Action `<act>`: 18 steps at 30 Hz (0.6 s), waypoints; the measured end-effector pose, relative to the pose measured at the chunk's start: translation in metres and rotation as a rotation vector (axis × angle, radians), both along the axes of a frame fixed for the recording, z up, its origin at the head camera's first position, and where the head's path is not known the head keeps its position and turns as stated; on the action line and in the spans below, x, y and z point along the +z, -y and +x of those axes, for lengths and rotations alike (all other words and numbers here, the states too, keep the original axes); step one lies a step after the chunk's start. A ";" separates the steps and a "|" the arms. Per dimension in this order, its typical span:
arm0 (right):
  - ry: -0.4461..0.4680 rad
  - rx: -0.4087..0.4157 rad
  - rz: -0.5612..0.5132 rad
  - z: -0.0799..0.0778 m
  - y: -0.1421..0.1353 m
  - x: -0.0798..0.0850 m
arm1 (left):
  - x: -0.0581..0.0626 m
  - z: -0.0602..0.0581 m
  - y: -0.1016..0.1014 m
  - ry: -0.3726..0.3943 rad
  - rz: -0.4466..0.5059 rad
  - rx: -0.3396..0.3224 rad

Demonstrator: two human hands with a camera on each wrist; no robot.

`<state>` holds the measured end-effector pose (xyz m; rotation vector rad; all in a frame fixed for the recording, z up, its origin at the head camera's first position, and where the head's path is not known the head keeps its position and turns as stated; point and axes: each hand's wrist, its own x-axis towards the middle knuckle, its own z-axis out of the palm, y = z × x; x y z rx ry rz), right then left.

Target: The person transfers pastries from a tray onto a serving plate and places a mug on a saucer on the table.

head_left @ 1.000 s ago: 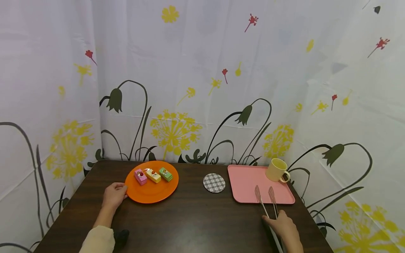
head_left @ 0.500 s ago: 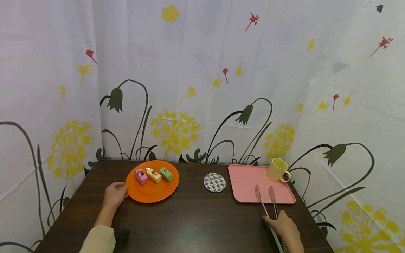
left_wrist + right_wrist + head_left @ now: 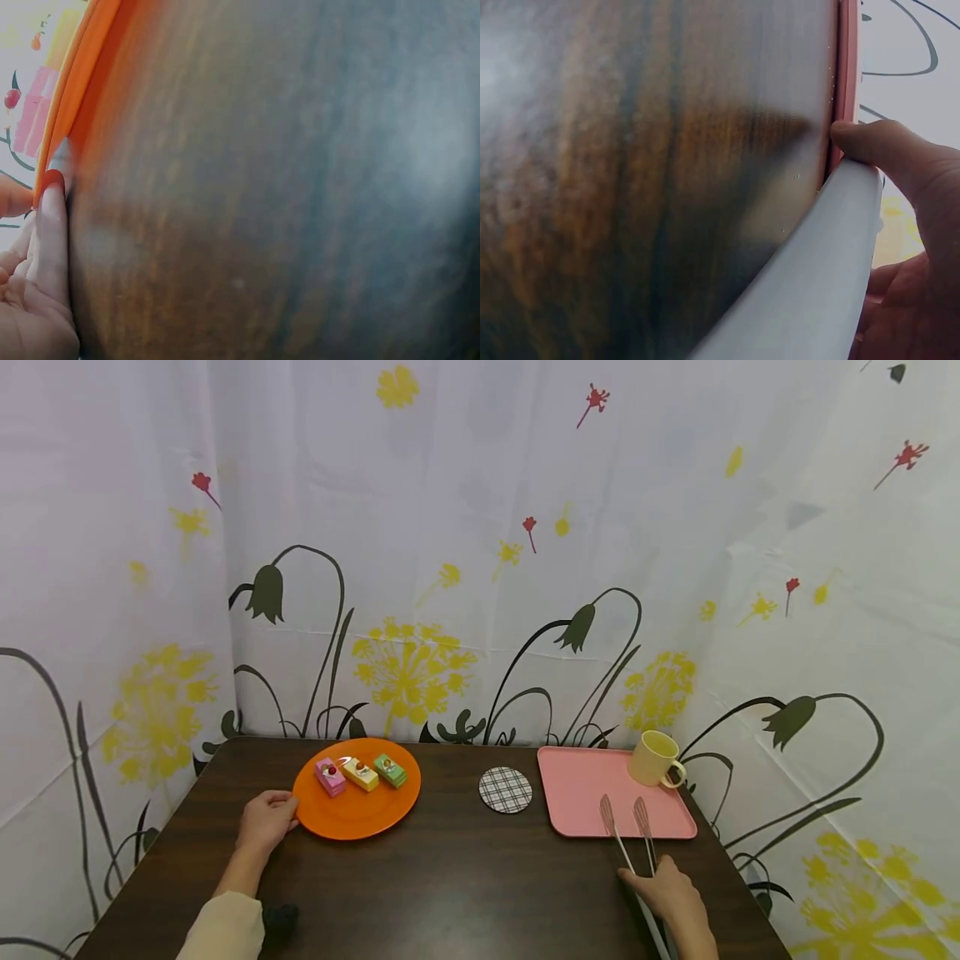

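Note:
At the left of the table, my left hand [image 3: 266, 820] pinches the near-left rim of an orange plate [image 3: 352, 820]. The left wrist view shows the thumb above the plate's edge and a finger beneath it. Three small toy cake slices sit on the plate: pink [image 3: 330, 778], yellow [image 3: 361, 774] and green [image 3: 390, 771]. On the right, my right hand [image 3: 670, 903] holds a pair of metal tongs [image 3: 626, 853] from above, thumb on one arm. Their two wire-like tips are spread apart over the near edge of a pink tray [image 3: 577, 785]. Other right fingers are partly hidden.
A yellow mug [image 3: 652, 757] stands at the tray's far right corner. A round checked coaster [image 3: 506, 790] lies between plate and tray. A small dark object [image 3: 280, 920] shows beside the left sleeve. A flower-printed curtain [image 3: 450, 527] hangs behind the dark wooden table [image 3: 450, 893].
The head view has shifted slightly. Both hands, the plate and the tongs keep their places.

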<state>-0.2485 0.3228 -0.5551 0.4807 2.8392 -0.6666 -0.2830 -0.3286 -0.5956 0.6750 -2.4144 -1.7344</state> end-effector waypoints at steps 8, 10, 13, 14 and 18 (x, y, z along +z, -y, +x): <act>0.016 -0.003 -0.042 -0.001 -0.001 0.002 | 0.013 0.001 0.003 0.043 0.057 -0.030; 0.026 0.001 -0.049 -0.002 -0.003 0.002 | 0.018 0.002 0.004 0.068 0.079 -0.039; 0.035 0.017 -0.067 -0.003 -0.009 0.002 | 0.025 0.002 0.005 0.121 0.095 -0.050; 0.033 0.021 -0.083 -0.004 -0.012 0.003 | 0.028 0.002 0.006 0.133 0.094 -0.055; 0.000 0.024 -0.178 -0.006 -0.025 0.005 | 0.038 0.003 0.012 0.145 0.087 -0.025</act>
